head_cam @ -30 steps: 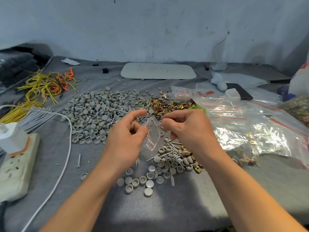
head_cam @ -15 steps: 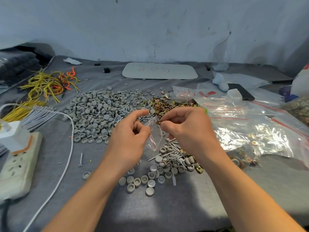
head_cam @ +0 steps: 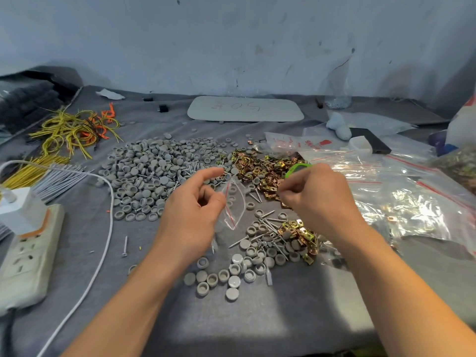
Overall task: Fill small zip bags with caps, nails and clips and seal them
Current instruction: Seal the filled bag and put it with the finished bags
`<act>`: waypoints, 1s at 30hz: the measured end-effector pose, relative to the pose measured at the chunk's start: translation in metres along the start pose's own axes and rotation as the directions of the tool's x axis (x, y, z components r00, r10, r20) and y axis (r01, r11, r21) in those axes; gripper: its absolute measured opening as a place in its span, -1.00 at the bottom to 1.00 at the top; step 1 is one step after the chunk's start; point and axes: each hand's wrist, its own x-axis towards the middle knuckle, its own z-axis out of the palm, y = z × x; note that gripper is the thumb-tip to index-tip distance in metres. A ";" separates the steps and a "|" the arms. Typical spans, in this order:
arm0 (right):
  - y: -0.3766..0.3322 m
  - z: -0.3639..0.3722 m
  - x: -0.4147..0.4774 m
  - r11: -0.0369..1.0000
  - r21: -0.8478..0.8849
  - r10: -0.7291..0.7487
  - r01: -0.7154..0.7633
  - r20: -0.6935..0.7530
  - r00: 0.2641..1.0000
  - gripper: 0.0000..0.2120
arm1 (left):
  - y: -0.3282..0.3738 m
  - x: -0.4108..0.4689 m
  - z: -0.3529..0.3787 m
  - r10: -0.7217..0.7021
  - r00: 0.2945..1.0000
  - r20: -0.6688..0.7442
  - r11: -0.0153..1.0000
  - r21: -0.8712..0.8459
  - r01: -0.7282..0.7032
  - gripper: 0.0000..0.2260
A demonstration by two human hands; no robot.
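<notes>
Lit softly and evenly, cool, fairly bright. Glares white off the clear plastic bags (head_cam: 401, 202) right of the cap pile (head_cam: 149, 173). Casts only faint shadows on the cloth (head_cam: 231, 325) nearer than the pile. Bows and softens far left of it, at the power strip (head_cam: 28, 253).

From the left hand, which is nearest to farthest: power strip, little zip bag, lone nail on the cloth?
1. Little zip bag, held by the left hand itself.
2. Lone nail, on the cloth to its left.
3. Power strip, at the far left.
</notes>
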 end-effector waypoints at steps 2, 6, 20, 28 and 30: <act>0.012 -0.005 0.000 0.989 -0.142 0.050 -0.034 0.107 0.993 -0.76 | 0.002 -0.001 -0.001 -0.026 1.000 0.006 0.999 0.027 0.026 -0.69; 0.029 -0.009 -0.002 0.969 -0.243 0.111 -0.049 0.247 0.963 -0.74 | 0.010 -0.006 0.000 -0.101 0.995 0.013 0.979 0.181 0.097 -0.86; 0.023 0.000 -0.003 0.960 -0.279 0.119 -0.009 0.382 0.917 -0.86 | 0.015 0.014 -0.023 0.098 0.786 -0.611 0.943 0.310 0.124 -0.91; 0.023 0.000 -0.006 0.949 -0.316 0.124 -0.005 0.355 0.927 -0.83 | 0.027 0.000 0.009 0.253 0.951 -0.179 0.795 0.598 -0.098 -0.90; 0.023 0.000 -0.007 0.955 -0.297 0.129 -0.019 0.353 0.927 -0.84 | 0.022 -0.004 0.021 0.179 0.983 -0.053 0.768 0.631 -0.106 -0.89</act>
